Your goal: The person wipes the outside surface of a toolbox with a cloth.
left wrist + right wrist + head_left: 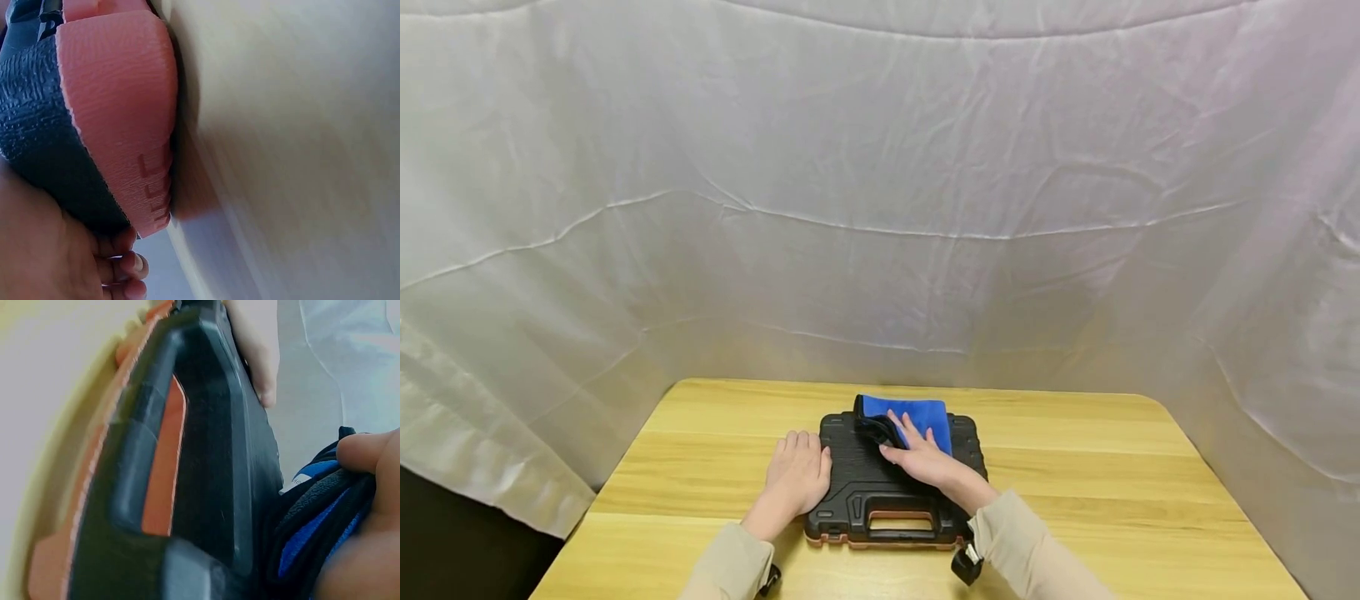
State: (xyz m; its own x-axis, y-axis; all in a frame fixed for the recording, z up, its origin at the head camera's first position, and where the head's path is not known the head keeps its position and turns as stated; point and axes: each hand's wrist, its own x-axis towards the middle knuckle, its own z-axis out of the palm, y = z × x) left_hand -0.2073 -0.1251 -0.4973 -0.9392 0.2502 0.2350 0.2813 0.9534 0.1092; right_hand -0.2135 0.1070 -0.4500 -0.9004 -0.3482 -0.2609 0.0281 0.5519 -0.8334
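Observation:
A black case with an orange lower half [891,487] lies on the table, its handle toward me. My left hand [799,471] holds the case's left side, thumb at the lid's edge. In the left wrist view its fingers [122,269] bend over the case's edge beside the orange side wall [119,94]. On the lid lies a folded blue cloth with black edging [928,414]. My right hand [925,458] presses on this cloth with spread, mostly straight fingers. The right wrist view shows the thumb [359,453] against the cloth's layered folds [312,531], with the case handle [140,456] in front.
A light wooden table [1075,467] extends to both sides of the case. Grey curtain fabric [880,250] hangs behind the table and around its sides. Dark straps, one of them a black strap piece [966,567], hang at the wrists.

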